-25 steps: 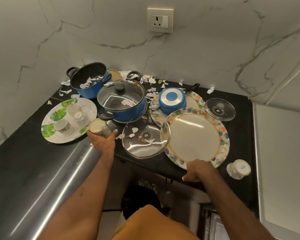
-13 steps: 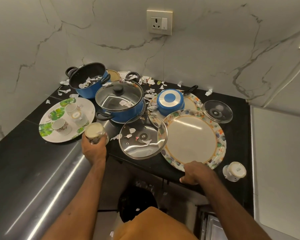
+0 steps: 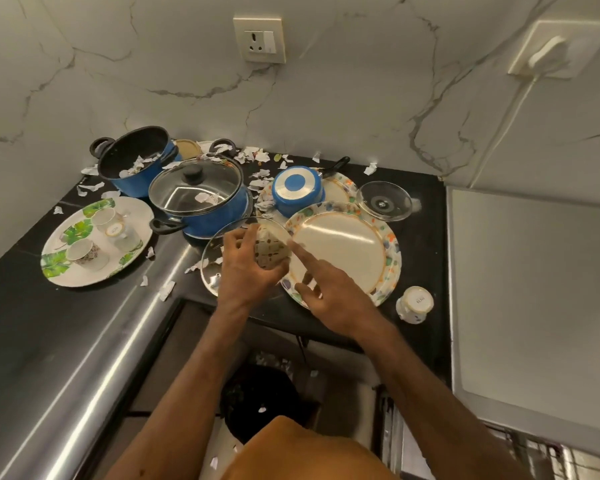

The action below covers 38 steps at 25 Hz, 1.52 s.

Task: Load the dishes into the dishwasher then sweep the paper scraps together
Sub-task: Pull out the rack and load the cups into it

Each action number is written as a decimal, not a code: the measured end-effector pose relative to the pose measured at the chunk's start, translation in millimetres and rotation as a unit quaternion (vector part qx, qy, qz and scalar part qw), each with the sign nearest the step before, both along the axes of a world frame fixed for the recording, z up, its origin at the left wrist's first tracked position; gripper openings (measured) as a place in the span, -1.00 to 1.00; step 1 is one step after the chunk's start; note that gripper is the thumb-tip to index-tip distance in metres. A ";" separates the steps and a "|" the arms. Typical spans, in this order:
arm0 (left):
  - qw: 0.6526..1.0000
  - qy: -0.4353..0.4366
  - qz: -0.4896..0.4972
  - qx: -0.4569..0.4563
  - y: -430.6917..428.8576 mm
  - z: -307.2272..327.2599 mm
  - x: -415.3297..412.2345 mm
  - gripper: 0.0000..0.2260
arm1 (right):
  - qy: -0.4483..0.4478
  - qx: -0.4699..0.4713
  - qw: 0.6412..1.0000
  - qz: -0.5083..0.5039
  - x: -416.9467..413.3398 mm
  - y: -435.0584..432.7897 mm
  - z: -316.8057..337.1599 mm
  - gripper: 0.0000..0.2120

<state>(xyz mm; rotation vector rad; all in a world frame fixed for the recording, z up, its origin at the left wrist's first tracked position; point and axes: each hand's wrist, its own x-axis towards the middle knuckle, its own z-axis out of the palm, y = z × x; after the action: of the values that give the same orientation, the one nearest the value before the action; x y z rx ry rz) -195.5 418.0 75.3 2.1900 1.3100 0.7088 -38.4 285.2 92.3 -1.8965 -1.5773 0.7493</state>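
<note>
Curled round a small patterned cup (image 3: 270, 252), the left hand (image 3: 246, 271) grips it by the body, and the cup is tipped on its side. It is off the counter (image 3: 21, 306), held above the glass lid (image 3: 208, 268) that lies near the middle of the counter's front edge, just beside the large flowered plate (image 3: 347, 251). The right hand (image 3: 329, 296) holds nothing. Its fingers are spread and mostly straight, with the index finger stretched toward the cup's side; whether it actually touches, I cannot tell. The cup looks like glazed ceramic, so it is probably light and stiff, slick under the fingers and easy to chip against the lid or the pots. A full wrap round the body, as now, seems the safest hold, since no handle shows. Paper scraps (image 3: 167, 289) lie scattered along the counter.
</note>
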 end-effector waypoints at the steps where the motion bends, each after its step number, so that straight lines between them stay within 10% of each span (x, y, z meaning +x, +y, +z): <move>1: 1.000 0.008 -0.020 -0.006 -5.6 2.3 11.7 -0.24 | -0.020 -0.025 0.999 -0.025 5.7 -4.1 -3.7 -0.18; 9: 0.972 0.049 -0.216 -0.081 -62.9 4.5 65.5 -0.18 | 0.255 0.005 0.941 -0.223 61.0 -93.1 -23.1 -0.11; 15: 0.907 0.101 -0.395 -0.103 -144.0 -12.5 121.7 -0.18 | 0.269 0.043 0.908 -0.318 67.4 -180.5 -48.3 -0.30; 21: 0.729 0.261 -0.568 -0.280 -208.4 -19.7 174.4 -0.26 | 0.253 0.011 0.865 -0.433 72.6 -305.0 -76.1 -0.42; 24: 0.672 0.370 -0.606 -0.212 -252.2 -45.5 196.6 -0.12 | 0.229 -0.037 0.851 -0.472 64.0 -365.5 -101.1 -0.40; 38: 0.661 0.492 -0.567 0.013 -309.8 -65.4 227.8 -0.65 | 0.054 -0.305 0.813 -0.493 30.0 -411.8 -255.4 -0.06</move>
<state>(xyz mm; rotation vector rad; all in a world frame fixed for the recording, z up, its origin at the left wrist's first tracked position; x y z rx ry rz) 32.3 108.2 9.9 2.8202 -0.0632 -1.0734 -8.4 -126.7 -163.1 -2.6400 -0.0831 0.8687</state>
